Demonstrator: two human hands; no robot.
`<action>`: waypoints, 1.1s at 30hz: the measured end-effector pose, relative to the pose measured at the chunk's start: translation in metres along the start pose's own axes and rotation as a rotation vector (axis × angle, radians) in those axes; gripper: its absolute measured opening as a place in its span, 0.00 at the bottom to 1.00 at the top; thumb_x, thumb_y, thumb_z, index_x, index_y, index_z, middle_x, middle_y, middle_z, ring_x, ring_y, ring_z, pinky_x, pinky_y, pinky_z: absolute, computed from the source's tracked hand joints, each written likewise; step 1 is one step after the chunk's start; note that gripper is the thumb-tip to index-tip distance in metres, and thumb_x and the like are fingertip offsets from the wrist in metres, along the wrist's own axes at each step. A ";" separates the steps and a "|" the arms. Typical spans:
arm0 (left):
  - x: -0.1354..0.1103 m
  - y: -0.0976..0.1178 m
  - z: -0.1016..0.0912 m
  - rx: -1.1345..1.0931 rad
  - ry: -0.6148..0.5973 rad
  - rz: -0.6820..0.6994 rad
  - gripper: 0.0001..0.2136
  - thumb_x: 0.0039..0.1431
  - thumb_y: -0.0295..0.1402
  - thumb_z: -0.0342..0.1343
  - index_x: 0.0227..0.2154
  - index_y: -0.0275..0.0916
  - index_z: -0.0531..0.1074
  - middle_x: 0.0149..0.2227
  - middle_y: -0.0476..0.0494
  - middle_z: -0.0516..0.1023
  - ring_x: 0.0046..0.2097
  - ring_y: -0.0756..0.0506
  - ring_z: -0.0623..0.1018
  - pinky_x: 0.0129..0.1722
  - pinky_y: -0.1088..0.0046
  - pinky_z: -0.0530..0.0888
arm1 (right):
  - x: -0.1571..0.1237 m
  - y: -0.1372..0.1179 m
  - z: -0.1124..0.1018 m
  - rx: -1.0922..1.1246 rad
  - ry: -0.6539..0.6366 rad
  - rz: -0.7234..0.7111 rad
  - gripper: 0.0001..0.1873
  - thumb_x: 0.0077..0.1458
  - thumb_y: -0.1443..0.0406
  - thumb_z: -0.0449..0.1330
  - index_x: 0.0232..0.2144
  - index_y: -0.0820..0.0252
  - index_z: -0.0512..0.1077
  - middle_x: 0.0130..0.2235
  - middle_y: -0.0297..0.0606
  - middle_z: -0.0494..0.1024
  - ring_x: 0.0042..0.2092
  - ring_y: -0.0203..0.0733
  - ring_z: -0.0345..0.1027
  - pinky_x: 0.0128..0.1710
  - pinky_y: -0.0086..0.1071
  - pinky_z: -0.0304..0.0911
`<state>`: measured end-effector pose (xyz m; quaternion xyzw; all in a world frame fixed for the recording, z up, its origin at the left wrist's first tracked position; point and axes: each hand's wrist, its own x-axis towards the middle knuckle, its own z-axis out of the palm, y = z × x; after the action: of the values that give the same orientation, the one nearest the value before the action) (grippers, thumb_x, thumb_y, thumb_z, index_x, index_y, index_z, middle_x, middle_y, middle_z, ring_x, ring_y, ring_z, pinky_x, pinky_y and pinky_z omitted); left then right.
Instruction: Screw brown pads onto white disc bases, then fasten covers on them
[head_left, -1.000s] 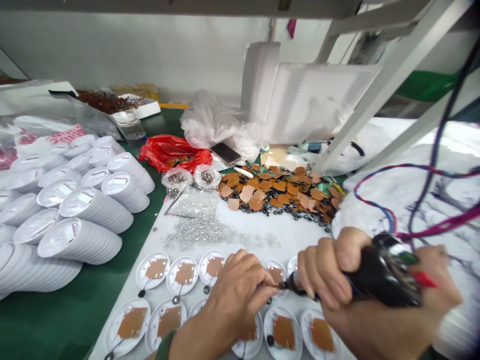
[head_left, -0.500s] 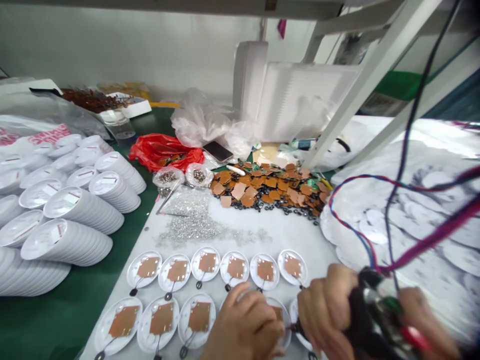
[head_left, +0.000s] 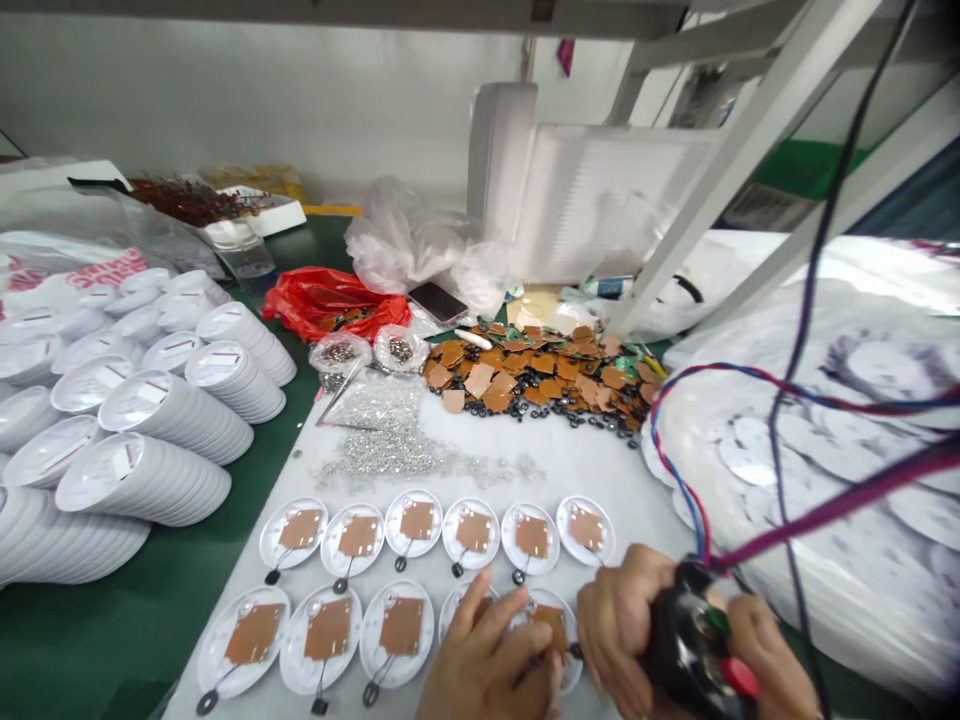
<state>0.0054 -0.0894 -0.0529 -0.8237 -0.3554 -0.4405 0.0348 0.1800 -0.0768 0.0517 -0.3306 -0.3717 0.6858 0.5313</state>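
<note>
Tightly, right hand (head_left: 619, 630) around glossy black corded tool (head_left: 686, 650)

Bright, even light casts few shadows, glare bleaches the white discs (head_left: 825, 450), the wide lens bows the edges, and the left hand (head_left: 487, 650) and right hand (head_left: 622, 625) blur slightly.

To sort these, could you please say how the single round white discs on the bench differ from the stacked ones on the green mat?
The single round white discs lie flat on the white bench; the stacked white discs lean tilted on the green mat. Each single disc carries a brown square pad and a dark ringed lead; the stacked discs show only a small pale label. Both are white.
</note>
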 end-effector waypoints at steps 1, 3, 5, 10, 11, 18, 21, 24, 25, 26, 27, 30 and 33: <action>0.004 -0.001 -0.003 -0.030 -0.010 -0.015 0.11 0.72 0.38 0.52 0.33 0.43 0.72 0.34 0.55 0.79 0.46 0.47 0.82 0.72 0.59 0.56 | 0.001 -0.001 -0.003 -0.018 -0.001 0.003 0.35 0.57 0.32 0.47 0.27 0.52 0.72 0.18 0.36 0.68 0.21 0.43 0.62 0.24 0.39 0.62; 0.014 -0.001 -0.009 -0.071 -0.058 -0.043 0.15 0.75 0.43 0.49 0.35 0.42 0.73 0.36 0.55 0.81 0.46 0.48 0.81 0.72 0.64 0.52 | 0.008 -0.003 -0.013 -0.045 -0.022 -0.003 0.32 0.52 0.31 0.54 0.24 0.50 0.70 0.16 0.35 0.66 0.18 0.44 0.61 0.20 0.41 0.61; 0.022 0.000 -0.011 -0.067 -0.081 -0.069 0.16 0.75 0.45 0.48 0.38 0.41 0.74 0.39 0.53 0.82 0.48 0.47 0.80 0.71 0.66 0.53 | 0.017 -0.004 -0.026 -0.061 -0.070 -0.033 0.30 0.44 0.33 0.64 0.19 0.49 0.65 0.13 0.32 0.61 0.15 0.43 0.58 0.16 0.39 0.56; 0.025 0.008 0.004 -0.159 0.068 -0.154 0.10 0.70 0.34 0.55 0.29 0.45 0.71 0.36 0.58 0.82 0.46 0.47 0.80 0.69 0.65 0.53 | 0.030 0.001 -0.050 -0.081 -0.061 -0.103 0.31 0.33 0.38 0.74 0.16 0.50 0.62 0.11 0.30 0.55 0.14 0.42 0.55 0.14 0.37 0.55; 0.023 0.008 0.006 -0.183 0.059 -0.163 0.10 0.68 0.32 0.56 0.28 0.46 0.71 0.34 0.59 0.82 0.45 0.47 0.80 0.68 0.63 0.56 | 0.029 0.002 -0.053 -0.078 -0.048 -0.101 0.32 0.32 0.38 0.74 0.16 0.49 0.62 0.11 0.30 0.55 0.14 0.42 0.56 0.14 0.37 0.55; 0.017 -0.002 -0.002 -0.236 -0.216 -0.097 0.11 0.69 0.40 0.57 0.29 0.46 0.71 0.30 0.59 0.80 0.41 0.48 0.81 0.68 0.57 0.61 | 0.014 0.011 -0.078 -0.076 -0.029 -0.127 0.33 0.38 0.36 0.70 0.13 0.48 0.58 0.08 0.27 0.44 0.12 0.42 0.50 0.11 0.37 0.54; 0.013 -0.004 -0.001 -0.260 -0.330 -0.052 0.10 0.71 0.40 0.55 0.32 0.48 0.74 0.32 0.61 0.81 0.41 0.50 0.81 0.69 0.60 0.60 | 0.013 0.010 -0.083 -0.111 -0.004 -0.131 0.32 0.39 0.37 0.70 0.14 0.47 0.58 0.08 0.26 0.40 0.12 0.41 0.47 0.08 0.36 0.52; 0.012 -0.001 0.001 -0.235 -0.281 -0.084 0.11 0.72 0.41 0.54 0.32 0.49 0.75 0.32 0.61 0.82 0.39 0.50 0.82 0.68 0.59 0.61 | 0.010 0.007 -0.070 -0.091 0.019 -0.143 0.32 0.40 0.38 0.70 0.14 0.48 0.58 0.08 0.24 0.41 0.11 0.39 0.44 0.08 0.35 0.49; 0.013 0.001 0.001 -0.224 -0.232 -0.100 0.12 0.73 0.42 0.53 0.32 0.48 0.75 0.32 0.60 0.82 0.39 0.50 0.82 0.69 0.59 0.60 | 0.008 0.006 -0.061 -0.076 0.017 -0.134 0.32 0.41 0.38 0.70 0.15 0.48 0.58 0.08 0.24 0.43 0.11 0.38 0.43 0.09 0.35 0.49; 0.015 0.002 0.001 -0.215 -0.170 -0.114 0.13 0.74 0.42 0.52 0.33 0.48 0.75 0.32 0.60 0.83 0.39 0.50 0.82 0.69 0.60 0.58 | 0.005 0.004 -0.052 -0.063 0.020 -0.117 0.31 0.43 0.38 0.69 0.15 0.49 0.60 0.09 0.25 0.46 0.11 0.37 0.44 0.11 0.35 0.51; 0.016 0.003 -0.001 -0.204 -0.108 -0.124 0.14 0.74 0.43 0.51 0.33 0.47 0.75 0.33 0.60 0.83 0.39 0.50 0.82 0.70 0.62 0.56 | 0.001 0.001 -0.043 -0.057 0.027 -0.099 0.29 0.46 0.37 0.67 0.17 0.48 0.63 0.09 0.26 0.50 0.12 0.38 0.46 0.12 0.36 0.53; 0.019 0.005 -0.007 -0.121 -0.001 -0.089 0.15 0.75 0.43 0.51 0.34 0.44 0.75 0.33 0.58 0.83 0.41 0.50 0.82 0.72 0.68 0.49 | -0.005 -0.009 -0.019 -0.059 0.068 -0.054 0.26 0.52 0.36 0.60 0.25 0.48 0.71 0.14 0.33 0.63 0.16 0.43 0.57 0.20 0.41 0.61; 0.011 0.006 -0.009 -0.020 -0.001 -0.004 0.15 0.75 0.36 0.50 0.30 0.43 0.74 0.33 0.56 0.83 0.45 0.48 0.82 0.73 0.62 0.50 | -0.003 -0.013 -0.007 -0.043 0.047 -0.032 0.31 0.56 0.34 0.52 0.28 0.52 0.74 0.18 0.39 0.68 0.21 0.46 0.62 0.24 0.41 0.62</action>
<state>0.0071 -0.0908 -0.0374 -0.8234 -0.3527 -0.4438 0.0255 0.1925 -0.0763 0.0599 -0.3519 -0.3790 0.6611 0.5436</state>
